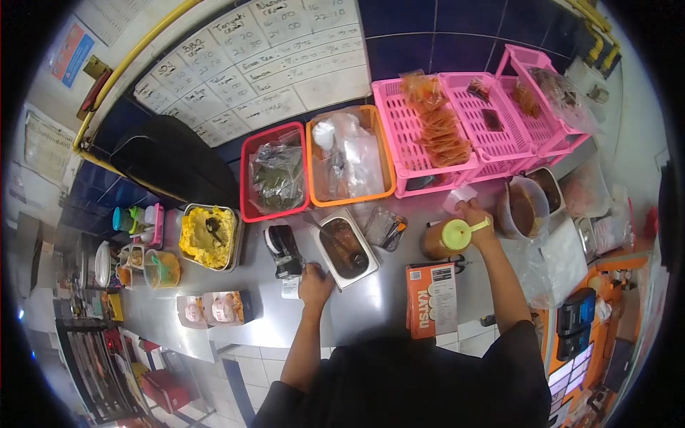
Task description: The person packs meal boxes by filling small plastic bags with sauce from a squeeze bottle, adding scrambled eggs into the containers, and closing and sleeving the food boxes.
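Note:
On the steel counter, my left hand (315,284) is closed beside a black handheld device (283,251) with a white label at its lower end; what its fingers hold is hard to make out. To the right of that hand lies a metal tray of brown sauce (347,251) with a ladle in it. My right hand (475,215) is closed by the yellow-green handle of a lidded container (454,234), with a small pale packet (460,197) at the fingertips. Below the container lies an orange Katsu box (431,299).
Red (245,171) and orange (389,160) baskets and pink racks (425,171) line the wall. A tray of yellow spread (207,237) stands left, near small boxes (217,308). A brown-filled tub (524,207) and plastic bags (553,264) are on the right.

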`<state>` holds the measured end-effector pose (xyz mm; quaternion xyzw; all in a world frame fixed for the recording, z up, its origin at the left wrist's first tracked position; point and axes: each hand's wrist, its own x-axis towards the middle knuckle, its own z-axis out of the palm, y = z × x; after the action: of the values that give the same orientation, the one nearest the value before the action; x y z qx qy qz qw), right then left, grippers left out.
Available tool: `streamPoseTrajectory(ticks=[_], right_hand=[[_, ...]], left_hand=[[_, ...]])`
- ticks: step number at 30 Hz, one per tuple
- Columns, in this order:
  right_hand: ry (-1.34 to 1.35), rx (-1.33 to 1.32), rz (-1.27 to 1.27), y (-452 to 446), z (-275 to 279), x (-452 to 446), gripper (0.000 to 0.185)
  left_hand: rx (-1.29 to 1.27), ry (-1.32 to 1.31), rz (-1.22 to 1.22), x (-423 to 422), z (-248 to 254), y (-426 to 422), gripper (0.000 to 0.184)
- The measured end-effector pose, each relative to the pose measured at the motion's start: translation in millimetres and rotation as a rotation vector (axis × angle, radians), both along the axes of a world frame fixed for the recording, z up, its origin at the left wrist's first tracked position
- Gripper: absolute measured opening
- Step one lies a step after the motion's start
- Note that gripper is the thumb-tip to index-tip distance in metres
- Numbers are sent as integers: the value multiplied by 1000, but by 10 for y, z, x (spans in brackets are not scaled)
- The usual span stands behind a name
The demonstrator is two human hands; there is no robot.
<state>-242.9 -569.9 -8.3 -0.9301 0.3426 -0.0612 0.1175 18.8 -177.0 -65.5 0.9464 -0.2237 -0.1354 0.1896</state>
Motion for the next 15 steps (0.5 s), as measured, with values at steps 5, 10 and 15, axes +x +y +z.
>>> streamPoseTrajectory(ticks=[5, 10, 15], right_hand=[[346, -67, -109, -51, -54, 246, 45], [154, -383, 99, -79, -266, 21, 45], [269, -420, -81, -29, -382, 12, 31]], left_hand=[[62, 23, 65, 66, -47, -8, 35], [11, -22, 121, -73, 527, 92, 26], [-750, 16, 48, -535, 1564, -331, 9]])
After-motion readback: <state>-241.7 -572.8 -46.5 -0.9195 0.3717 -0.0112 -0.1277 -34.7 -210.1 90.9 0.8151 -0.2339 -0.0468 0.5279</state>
